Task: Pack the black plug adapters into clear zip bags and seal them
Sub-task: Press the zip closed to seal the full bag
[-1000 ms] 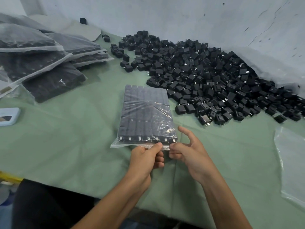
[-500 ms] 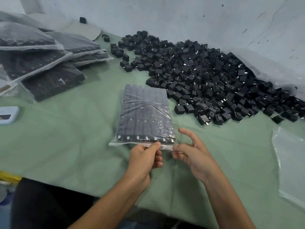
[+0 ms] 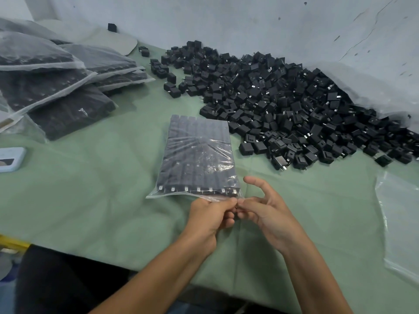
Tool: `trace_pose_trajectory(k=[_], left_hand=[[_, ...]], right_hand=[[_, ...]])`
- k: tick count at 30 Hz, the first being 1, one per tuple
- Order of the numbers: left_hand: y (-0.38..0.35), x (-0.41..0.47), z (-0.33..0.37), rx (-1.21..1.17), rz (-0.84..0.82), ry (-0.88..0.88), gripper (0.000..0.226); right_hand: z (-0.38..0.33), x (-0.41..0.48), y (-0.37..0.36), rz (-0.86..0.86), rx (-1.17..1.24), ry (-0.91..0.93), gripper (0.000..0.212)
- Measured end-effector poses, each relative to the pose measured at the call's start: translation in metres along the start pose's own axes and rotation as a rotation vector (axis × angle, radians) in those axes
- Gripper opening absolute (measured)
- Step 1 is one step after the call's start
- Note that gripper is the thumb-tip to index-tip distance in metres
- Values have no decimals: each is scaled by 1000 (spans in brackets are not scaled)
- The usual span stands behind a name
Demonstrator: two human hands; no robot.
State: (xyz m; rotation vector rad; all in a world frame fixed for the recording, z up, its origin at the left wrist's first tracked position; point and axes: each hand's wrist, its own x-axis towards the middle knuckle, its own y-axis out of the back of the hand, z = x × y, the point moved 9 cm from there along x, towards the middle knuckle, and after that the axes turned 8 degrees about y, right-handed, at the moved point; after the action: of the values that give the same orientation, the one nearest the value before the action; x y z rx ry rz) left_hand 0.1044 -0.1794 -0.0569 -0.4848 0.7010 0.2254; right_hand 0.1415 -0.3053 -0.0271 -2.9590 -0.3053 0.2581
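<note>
A filled clear zip bag (image 3: 199, 155) lies flat on the green table cover (image 3: 90, 200), near the middle of the view, its mouth toward the person. Inside, black plug adapters (image 3: 197, 141) sit in tight rows, metal prongs showing along the near edge. Packed this way the bag probably behaves as a dense, fairly heavy slab — stiff across the rows, yet wrapped in thin, slick film that creases easily. The zip strip at the near edge is the soft, empty margin and the sensible place to take hold; lifting by it alone would likely strain the seal, so support under the block seems wiser for any move.

The left hand (image 3: 209, 219) pinches the near edge of the bag close to its right corner, fingers curled on the film. The right hand (image 3: 265, 210) sits just beside it, fingertips meeting the left at the strip; whether it actually grips the plastic cannot be told, and its upper fingers are spread loosely. Whether the seal is fully closed is not readable.

Beyond the bag, a large loose pile of adapters (image 3: 283, 98) spreads toward the wall (image 3: 226, 19). Finished bags (image 3: 56, 87) are stacked at far left — an empty bag (image 3: 399, 223) lies at right.
</note>
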Motion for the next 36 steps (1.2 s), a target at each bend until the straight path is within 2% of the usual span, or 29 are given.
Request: trace_pose_trajectory(k=[6,11,31,36], left_hand=[[0,-2,-3,-33,-12,17,21],[8,-2,1,-73,17,41,10],[20,-8,4,-4,57,25,13],[28,-7,10,-4,81,29,6]], right_hand=[[6,1,1,17,72,-7,50],[6,2,4,32,104,5,49],[9,4,9,32,141,15,51],[8,4,11,41,157,13,50]])
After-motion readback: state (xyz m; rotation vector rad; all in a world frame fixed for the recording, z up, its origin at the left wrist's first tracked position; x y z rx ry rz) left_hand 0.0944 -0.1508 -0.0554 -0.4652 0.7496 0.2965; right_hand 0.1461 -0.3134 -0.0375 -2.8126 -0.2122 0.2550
